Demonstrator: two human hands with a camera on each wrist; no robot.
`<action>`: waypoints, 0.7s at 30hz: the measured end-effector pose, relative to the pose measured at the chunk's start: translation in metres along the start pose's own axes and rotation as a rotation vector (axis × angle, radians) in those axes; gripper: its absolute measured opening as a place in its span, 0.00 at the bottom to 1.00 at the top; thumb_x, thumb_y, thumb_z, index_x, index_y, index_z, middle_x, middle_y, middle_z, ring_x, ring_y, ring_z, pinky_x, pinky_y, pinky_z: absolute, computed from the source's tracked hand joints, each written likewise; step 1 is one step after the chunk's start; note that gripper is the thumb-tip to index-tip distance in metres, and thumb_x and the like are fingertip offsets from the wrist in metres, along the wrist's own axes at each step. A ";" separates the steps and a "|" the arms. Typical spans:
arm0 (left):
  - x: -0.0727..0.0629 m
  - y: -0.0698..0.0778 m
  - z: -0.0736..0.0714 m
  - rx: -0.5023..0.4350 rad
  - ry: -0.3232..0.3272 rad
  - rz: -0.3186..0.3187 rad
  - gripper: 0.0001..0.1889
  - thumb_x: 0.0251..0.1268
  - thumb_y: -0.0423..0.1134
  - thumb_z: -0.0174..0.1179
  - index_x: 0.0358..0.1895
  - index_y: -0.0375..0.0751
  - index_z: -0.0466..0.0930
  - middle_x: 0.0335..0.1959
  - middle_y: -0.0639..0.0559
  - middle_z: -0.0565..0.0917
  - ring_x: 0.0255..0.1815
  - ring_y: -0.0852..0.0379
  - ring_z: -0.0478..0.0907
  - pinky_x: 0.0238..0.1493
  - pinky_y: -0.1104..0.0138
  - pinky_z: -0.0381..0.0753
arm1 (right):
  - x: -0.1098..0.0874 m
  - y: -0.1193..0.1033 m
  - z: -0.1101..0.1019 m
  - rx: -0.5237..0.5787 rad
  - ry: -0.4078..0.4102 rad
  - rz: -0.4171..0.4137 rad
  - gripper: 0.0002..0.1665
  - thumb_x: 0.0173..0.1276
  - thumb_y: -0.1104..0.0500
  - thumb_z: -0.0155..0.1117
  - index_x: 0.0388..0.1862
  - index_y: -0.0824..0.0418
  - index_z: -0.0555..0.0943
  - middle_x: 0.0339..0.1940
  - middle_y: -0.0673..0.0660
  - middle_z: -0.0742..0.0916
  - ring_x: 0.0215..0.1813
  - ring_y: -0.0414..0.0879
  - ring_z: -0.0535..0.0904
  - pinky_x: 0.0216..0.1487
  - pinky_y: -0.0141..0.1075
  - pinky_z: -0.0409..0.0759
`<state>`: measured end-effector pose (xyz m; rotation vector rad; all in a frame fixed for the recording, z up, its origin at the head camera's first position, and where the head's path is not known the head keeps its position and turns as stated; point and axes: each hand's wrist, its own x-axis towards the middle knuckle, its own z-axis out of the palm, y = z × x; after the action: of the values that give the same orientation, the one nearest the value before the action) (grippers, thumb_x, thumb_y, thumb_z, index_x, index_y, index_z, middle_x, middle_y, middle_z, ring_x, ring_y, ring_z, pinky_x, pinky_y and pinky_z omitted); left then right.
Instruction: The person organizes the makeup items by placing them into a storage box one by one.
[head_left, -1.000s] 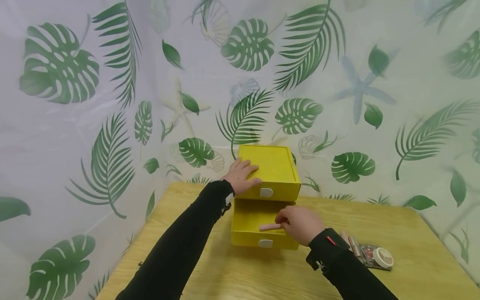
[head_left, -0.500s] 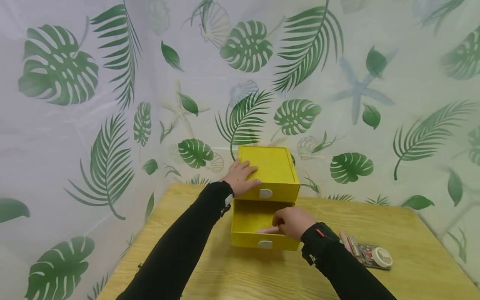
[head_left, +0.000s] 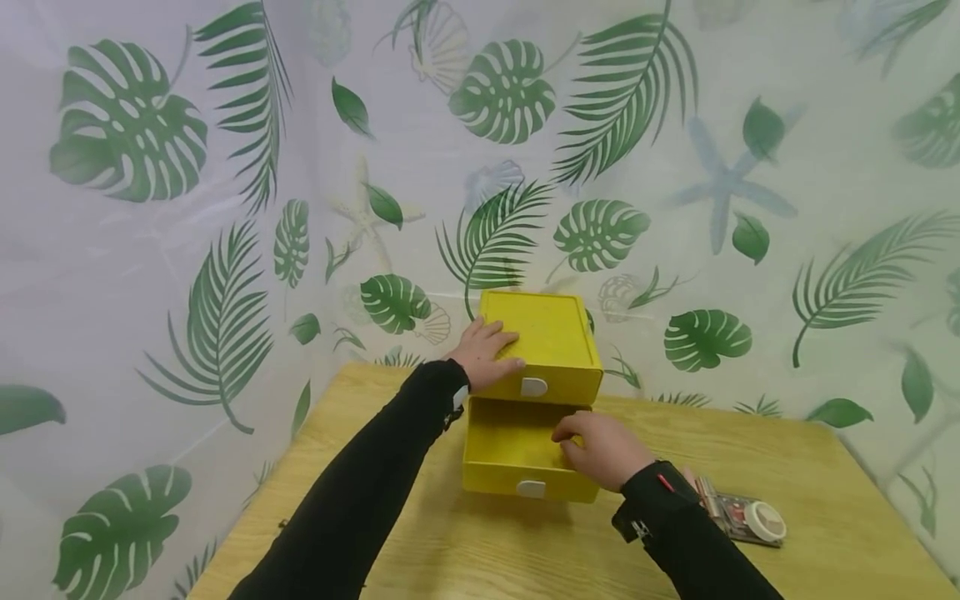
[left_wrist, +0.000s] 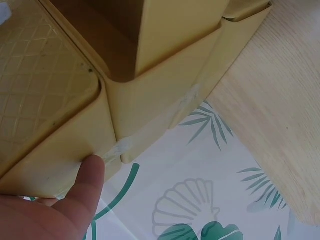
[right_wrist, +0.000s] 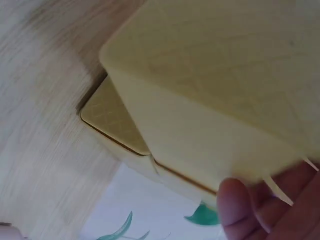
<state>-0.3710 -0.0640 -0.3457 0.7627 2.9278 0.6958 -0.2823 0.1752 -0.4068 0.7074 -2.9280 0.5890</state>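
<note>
A yellow drawer unit stands on the table, its top drawer closed and the drawer below pulled out. My left hand rests on the unit's top left edge with fingers spread; in the left wrist view a fingertip touches the side wall. Over the right side of the pulled-out drawer is my right hand, its fingers loosely bent, with nothing visible between them. The right wrist view shows its thumb beside the drawer's side wall. The drawer's inside right corner is hidden by this hand.
Several cosmetics lie on the wooden table to the right: a round white-lidded compact on a flat palette, and slim tubes partly behind the right sleeve. A leaf-patterned sheet hangs behind the table.
The slim pink stick my right hand held was lowered into the drawer and is out of sight now. The right hand has lifted slightly and drawn back right. The left hand stays put.
</note>
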 end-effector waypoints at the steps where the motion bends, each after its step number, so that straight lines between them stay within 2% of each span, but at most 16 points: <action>1: 0.000 0.000 0.000 0.000 -0.003 0.000 0.32 0.78 0.56 0.52 0.78 0.47 0.64 0.81 0.43 0.54 0.83 0.42 0.36 0.81 0.51 0.44 | -0.004 0.002 -0.002 0.027 0.020 -0.007 0.09 0.72 0.62 0.65 0.47 0.59 0.88 0.43 0.51 0.86 0.47 0.50 0.82 0.50 0.48 0.83; 6: 0.000 0.001 -0.002 -0.004 -0.008 0.004 0.32 0.79 0.55 0.52 0.79 0.47 0.63 0.82 0.43 0.53 0.83 0.43 0.35 0.81 0.52 0.43 | -0.029 0.017 -0.015 0.054 0.126 0.022 0.11 0.74 0.62 0.63 0.51 0.59 0.85 0.49 0.55 0.84 0.51 0.56 0.82 0.49 0.51 0.82; 10: -0.001 0.002 -0.003 -0.016 -0.008 0.004 0.32 0.78 0.55 0.52 0.79 0.47 0.63 0.82 0.43 0.53 0.83 0.43 0.35 0.81 0.51 0.43 | -0.048 0.038 -0.023 0.021 0.163 0.121 0.12 0.74 0.62 0.62 0.53 0.60 0.85 0.49 0.57 0.86 0.49 0.56 0.83 0.46 0.52 0.84; 14: -0.003 0.003 -0.002 -0.024 -0.005 0.005 0.32 0.78 0.55 0.52 0.78 0.46 0.63 0.82 0.43 0.54 0.83 0.42 0.36 0.81 0.51 0.44 | -0.071 0.069 -0.028 0.007 0.096 0.257 0.16 0.75 0.61 0.59 0.58 0.63 0.83 0.50 0.61 0.86 0.46 0.56 0.83 0.41 0.51 0.83; 17: -0.005 0.003 -0.002 -0.025 -0.008 0.001 0.32 0.78 0.55 0.52 0.79 0.47 0.63 0.82 0.43 0.54 0.83 0.42 0.36 0.81 0.51 0.44 | -0.088 0.088 -0.027 0.023 0.007 0.358 0.19 0.76 0.60 0.57 0.61 0.67 0.80 0.50 0.64 0.86 0.37 0.53 0.83 0.34 0.47 0.81; 21: -0.004 0.002 -0.002 -0.013 -0.010 -0.010 0.32 0.78 0.56 0.52 0.79 0.48 0.63 0.82 0.44 0.53 0.83 0.43 0.35 0.81 0.51 0.44 | -0.097 0.102 -0.017 0.029 -0.078 0.406 0.20 0.76 0.59 0.60 0.61 0.68 0.79 0.49 0.63 0.85 0.37 0.54 0.83 0.36 0.48 0.81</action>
<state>-0.3669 -0.0647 -0.3435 0.7474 2.9132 0.7067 -0.2427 0.3067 -0.4415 0.1328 -3.1602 0.6453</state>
